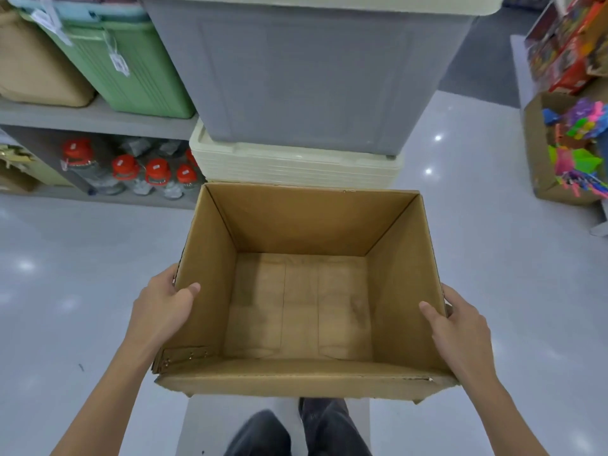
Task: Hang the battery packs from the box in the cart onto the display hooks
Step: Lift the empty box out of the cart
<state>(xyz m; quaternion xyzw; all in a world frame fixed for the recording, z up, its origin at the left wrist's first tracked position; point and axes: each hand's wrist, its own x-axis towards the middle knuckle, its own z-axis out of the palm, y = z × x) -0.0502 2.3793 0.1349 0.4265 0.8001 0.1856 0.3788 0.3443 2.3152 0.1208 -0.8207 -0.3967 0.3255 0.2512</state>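
Dark trousers (pixel 260 436) at the bottom edge, forearms reaching forward. Left hand (pixel 161 307) grips the left wall of the cardboard box (pixel 312 218), thumb hooked inside over the rim, other fingers outside and mostly hidden. Right hand (pixel 457 320) mirrors it on the right wall. The box sits square between both hands, open top up, its wider side seemingly across the body, neither hand nearer. Inside is bare cardboard: no battery packs visible, no display hooks in view. Judging by that, the stock looks used up, so the next move is setting the box down or aside. A grey storage bin (pixel 296 77) stands just beyond its far wall.
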